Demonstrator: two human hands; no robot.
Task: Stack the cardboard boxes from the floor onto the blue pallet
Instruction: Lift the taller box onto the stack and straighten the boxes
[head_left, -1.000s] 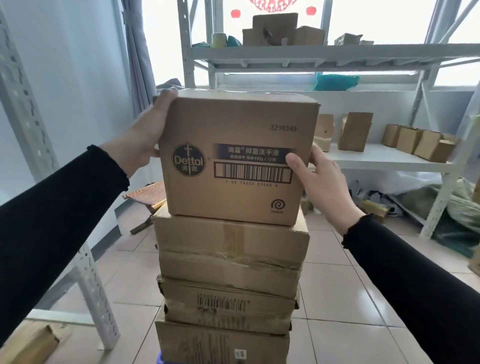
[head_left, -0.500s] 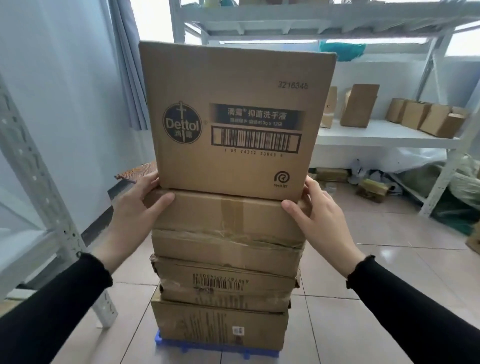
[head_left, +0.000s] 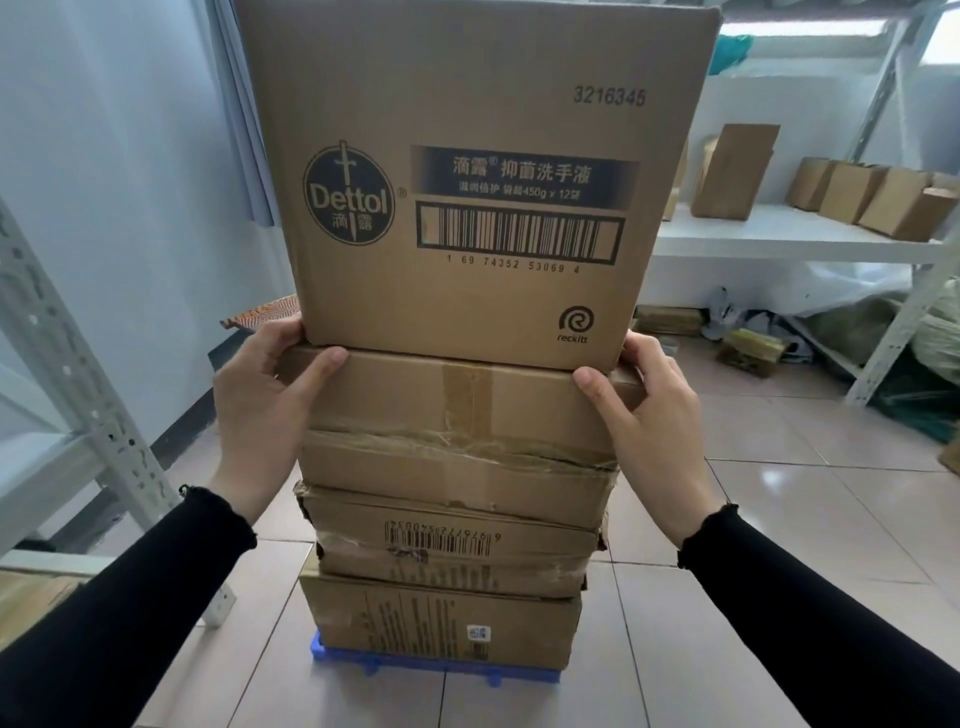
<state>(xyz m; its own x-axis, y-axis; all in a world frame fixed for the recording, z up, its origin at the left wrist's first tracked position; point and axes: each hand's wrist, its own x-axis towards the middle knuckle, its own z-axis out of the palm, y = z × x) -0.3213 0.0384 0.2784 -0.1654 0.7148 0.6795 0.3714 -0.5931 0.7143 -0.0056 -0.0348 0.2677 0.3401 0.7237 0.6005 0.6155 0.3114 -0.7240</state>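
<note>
A tall Dettol carton (head_left: 483, 104) tops a stack of several cardboard boxes standing on the blue pallet (head_left: 343, 659), of which only the front edge shows. Right under it lies a taped brown box (head_left: 415, 395). Lower down come a crumpled box with a barcode (head_left: 467, 566) and the bottom box (head_left: 415, 623). My left hand (head_left: 265, 410) clasps the taped box's left upper corner, thumb on its front face. My right hand (head_left: 654, 421) clasps its right upper corner the same way. Both hands touch the Dettol carton's bottom edge.
A white metal rack (head_left: 779, 239) on the right carries small cardboard boxes (head_left: 727, 171), with bags and packets (head_left: 748, 348) on the floor beneath. Another rack's upright (head_left: 67, 374) slants down the left side. The floor (head_left: 779, 519) is pale tile.
My hands slid down from the Dettol carton's sides to the corners of the taped box below it. My view dropped lower and closer to the stack.
</note>
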